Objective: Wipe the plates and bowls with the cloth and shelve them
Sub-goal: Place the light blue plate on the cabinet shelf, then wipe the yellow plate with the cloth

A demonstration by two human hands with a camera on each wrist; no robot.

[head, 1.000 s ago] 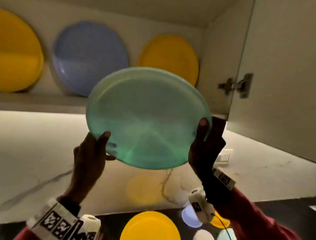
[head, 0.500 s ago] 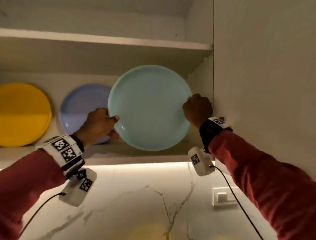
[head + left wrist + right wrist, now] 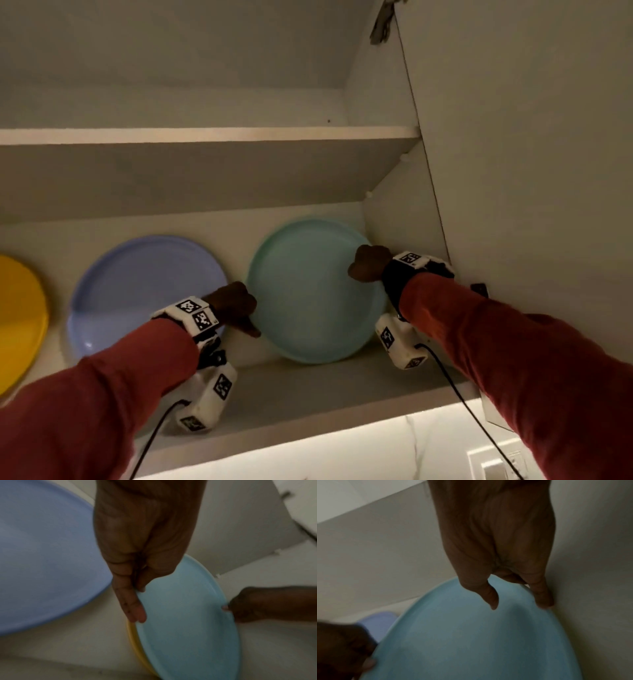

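A round, pale turquoise plastic plate [image 3: 317, 291] stands on edge on the lower grey shelf [image 3: 308, 397] of a white wall cupboard, tilted back toward the rear wall at the right end of the shelf, close to the cupboard's side panel [image 3: 404, 219]. The left hand [image 3: 233, 305] pinches the plate's left rim: in the left wrist view its fingers [image 3: 133, 609] lie along the back of the edge with the thumb on the front face. The right hand [image 3: 370, 262] grips the upper right rim, thumb on the front and fingers [image 3: 542, 596] behind, squeezed between the plate and the side panel. Directly behind the turquoise plate, the left wrist view shows the edge of a yellow plate [image 3: 135, 642] that it leans against. Just to the left a round lavender-blue plate [image 3: 144, 291] leans against the rear wall, its right edge partly hidden by the left wrist, and farther left a round yellow plate [image 3: 20, 322] is cut off by the frame. Both arms wear red sleeves [image 3: 513, 359] and white wrist units with black-and-white markers [image 3: 195, 313].
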